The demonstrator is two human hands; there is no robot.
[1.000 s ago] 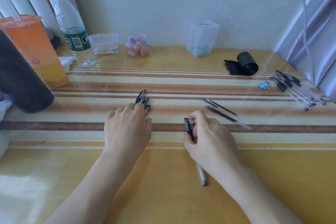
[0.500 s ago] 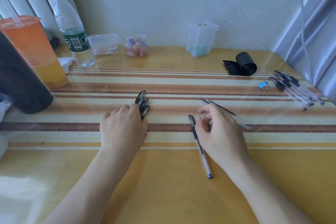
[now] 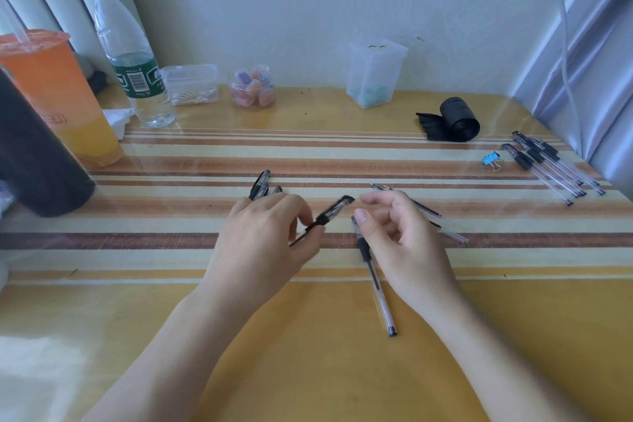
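Head view: left hand pinches a black pen cap, its end tilted toward the right hand. Right hand is loosely curled, holding nothing, thumb just beside the pen lying on the table between both hands.

1. The pen cap is black and clear with a clip. It is pinched in the left hand above the table, tilted, its closed end pointing far-right.
2. The pen has a clear barrel and a black grip. It lies flat and uncapped just right of the cap, tip far.
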